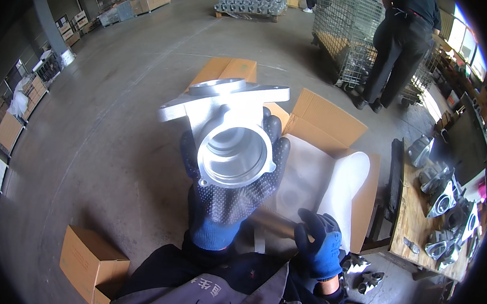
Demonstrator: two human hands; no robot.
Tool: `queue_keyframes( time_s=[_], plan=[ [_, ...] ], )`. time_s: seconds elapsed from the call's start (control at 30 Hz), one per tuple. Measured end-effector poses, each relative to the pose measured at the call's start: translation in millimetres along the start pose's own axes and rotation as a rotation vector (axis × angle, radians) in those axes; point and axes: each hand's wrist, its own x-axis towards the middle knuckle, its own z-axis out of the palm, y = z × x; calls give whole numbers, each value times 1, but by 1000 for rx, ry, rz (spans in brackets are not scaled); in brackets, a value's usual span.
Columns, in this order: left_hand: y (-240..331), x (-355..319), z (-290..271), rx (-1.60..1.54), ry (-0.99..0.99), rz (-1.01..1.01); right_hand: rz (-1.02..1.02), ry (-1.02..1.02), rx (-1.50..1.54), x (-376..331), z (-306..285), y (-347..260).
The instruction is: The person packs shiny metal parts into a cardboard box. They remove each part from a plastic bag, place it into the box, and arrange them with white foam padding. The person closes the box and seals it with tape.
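The silver metal casting is in the centre of the frame, lifted in the air, with its round opening turned toward the camera and its flange at the top. The left grip, in a dark dotted glove with a blue cuff, is bent around the casting from below; its fingers are seen on both sides, and it has firm hold of it. The right grip, also gloved, is right of the lower centre, with the fingers curled at the end of a blurred brown strip; whether it closes on this strip, I cannot tell.

Behind the casting and to its right stands an open carton, with a white sheet hanging over its side. At the right edge, a wooden counter carries more metal parts. In the lower left there is a smaller carton. In the upper right a person in dark clothes stands beside a wire cage, and at the top centre, stacked metal pieces are on a pallet.
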Motion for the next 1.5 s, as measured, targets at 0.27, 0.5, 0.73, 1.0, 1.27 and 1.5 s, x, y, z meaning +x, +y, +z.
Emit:
queue_keyframes(
  time_s=[0.27, 0.5, 0.73, 1.0, 1.27, 1.5],
  plan=[
    [-8, -4, 32, 3083, 355, 371, 1, -17, 14, 2, 0, 3],
    [-11, -20, 36, 3037, 331, 680, -12, -5, -5, 1, -1, 6],
    [1, -18, 38, 3059, 277, 679, -17, -27, -11, 1, -1, 2],
    [22, 2, 29, 3392, 83, 1600, -24, -2, -6, 2, -6, -1],
    [-14, -26, 36, 3724, 251, 1731, -35, 17, 17, 2, -8, 0],
    [-33, -73, 26, 3817, 242, 2136, -33, 11, 29, 1, -7, 2]
  ],
)
